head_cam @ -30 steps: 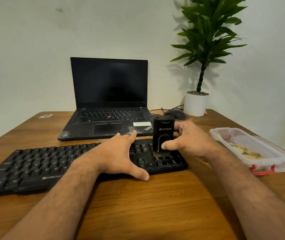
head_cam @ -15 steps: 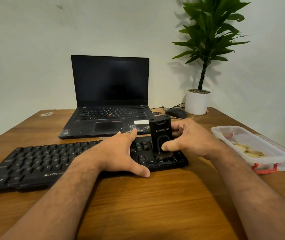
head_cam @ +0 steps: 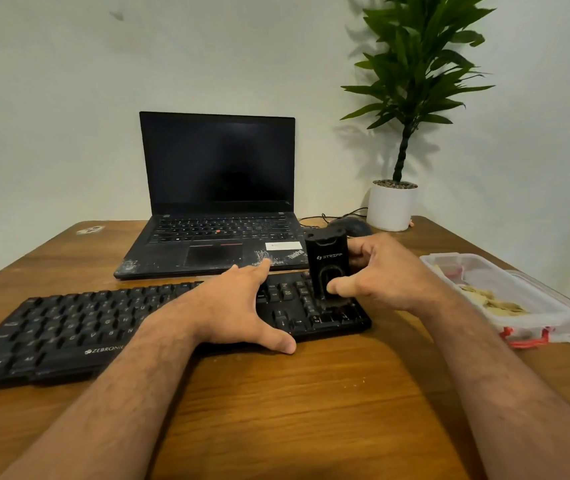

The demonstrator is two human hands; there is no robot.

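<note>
The right hand [head_cam: 390,275] grips the brush tool [head_cam: 327,268] upright on the keyboard [head_cam: 103,327] — bearing down could pop keycaps — while the flat left hand [head_cam: 238,306] pins it.

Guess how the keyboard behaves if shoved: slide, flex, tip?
Probably slides: the keyboard lies flat on the smooth table, and the left hand braces it. May pivot, since the right hand holds a brush on one end only. Likely stiff and won't tip: long, low, one-piece.
</note>
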